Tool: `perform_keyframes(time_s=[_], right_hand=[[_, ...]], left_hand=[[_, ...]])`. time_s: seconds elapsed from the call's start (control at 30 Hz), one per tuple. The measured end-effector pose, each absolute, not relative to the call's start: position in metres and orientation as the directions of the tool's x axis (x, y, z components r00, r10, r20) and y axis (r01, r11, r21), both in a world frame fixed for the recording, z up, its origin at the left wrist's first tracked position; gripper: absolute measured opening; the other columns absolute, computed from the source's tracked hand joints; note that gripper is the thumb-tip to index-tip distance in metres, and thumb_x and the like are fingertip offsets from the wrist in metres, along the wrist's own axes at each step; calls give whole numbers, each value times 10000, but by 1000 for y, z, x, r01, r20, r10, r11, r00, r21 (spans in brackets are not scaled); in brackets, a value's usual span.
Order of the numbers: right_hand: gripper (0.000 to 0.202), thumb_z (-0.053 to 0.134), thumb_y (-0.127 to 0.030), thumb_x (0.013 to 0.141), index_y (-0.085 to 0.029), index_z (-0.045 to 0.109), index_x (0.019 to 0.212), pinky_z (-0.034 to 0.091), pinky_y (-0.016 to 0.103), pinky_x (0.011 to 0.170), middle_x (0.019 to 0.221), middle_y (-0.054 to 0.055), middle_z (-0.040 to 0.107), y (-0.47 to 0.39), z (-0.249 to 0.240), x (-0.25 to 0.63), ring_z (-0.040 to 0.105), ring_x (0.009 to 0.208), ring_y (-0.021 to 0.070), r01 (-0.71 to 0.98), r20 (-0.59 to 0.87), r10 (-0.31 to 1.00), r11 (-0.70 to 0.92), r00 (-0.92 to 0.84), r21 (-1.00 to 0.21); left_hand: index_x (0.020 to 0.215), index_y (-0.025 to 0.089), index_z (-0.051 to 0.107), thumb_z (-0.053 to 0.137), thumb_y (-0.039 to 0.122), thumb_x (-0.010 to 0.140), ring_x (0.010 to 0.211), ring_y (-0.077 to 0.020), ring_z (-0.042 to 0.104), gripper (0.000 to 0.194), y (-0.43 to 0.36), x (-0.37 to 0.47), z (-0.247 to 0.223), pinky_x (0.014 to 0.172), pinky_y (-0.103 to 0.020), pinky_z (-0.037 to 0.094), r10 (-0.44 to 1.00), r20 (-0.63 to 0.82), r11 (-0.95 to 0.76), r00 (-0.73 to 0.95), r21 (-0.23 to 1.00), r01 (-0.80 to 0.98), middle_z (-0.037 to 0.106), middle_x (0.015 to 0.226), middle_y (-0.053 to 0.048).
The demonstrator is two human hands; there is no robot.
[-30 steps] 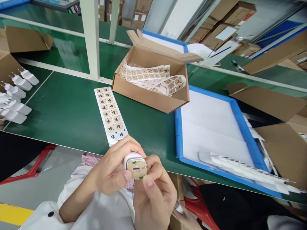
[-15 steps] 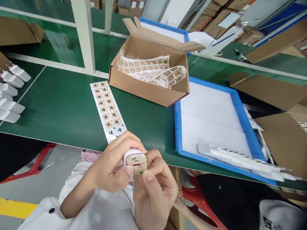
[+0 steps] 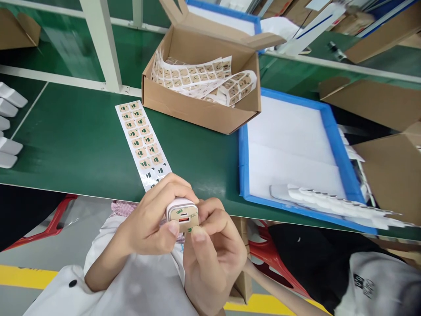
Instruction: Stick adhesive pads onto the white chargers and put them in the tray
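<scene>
Wrapped round a small white charger (image 3: 180,202), my left hand (image 3: 149,224) holds it with the end face turned toward me. Over that face lies a tan 3M adhesive sticker (image 3: 190,216), and a red-lined USB port shows through its cutout. Thumb and forefinger of my right hand (image 3: 215,248) pinch the sticker's lower right edge, while my left thumb touches its left side. Whether the sticker lies fully flat is unclear. A sheet of matching stickers (image 3: 140,138) lies on the green table (image 3: 75,136), its near end behind my left hand.
An open cardboard box (image 3: 197,116) of sticker sheets stands at the back. To the right, a blue-rimmed tray (image 3: 243,162) holds a row of white chargers (image 3: 322,204). More white chargers (image 3: 8,145) sit at far left. A person in dark clothing (image 3: 302,263) is at lower right.
The sticker's cutout now lines up more with the port, and more of the red-lined opening shows. The view has shifted slightly. Both hands keep their grips.
</scene>
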State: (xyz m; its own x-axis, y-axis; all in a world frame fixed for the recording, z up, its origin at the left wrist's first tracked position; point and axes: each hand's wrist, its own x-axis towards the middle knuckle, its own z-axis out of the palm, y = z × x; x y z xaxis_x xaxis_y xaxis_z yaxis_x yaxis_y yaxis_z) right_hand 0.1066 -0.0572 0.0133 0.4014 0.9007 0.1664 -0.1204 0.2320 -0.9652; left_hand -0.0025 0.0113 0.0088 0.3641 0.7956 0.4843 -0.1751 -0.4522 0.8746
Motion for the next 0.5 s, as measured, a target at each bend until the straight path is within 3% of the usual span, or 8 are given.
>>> perform_keyframes(time_s=[0.5], right_hand=[[264,689,-190,964,-232,546,747,391,290,602,815,-3,552,-53,12,106,544,722,155,42,262,874,269,410,-962]], left_hand=[[994,225,630,482,502,1082,822,-186,590,326,5,9,5,708,-326,509,875,437,-412,210,898,-152,612,945,-34]])
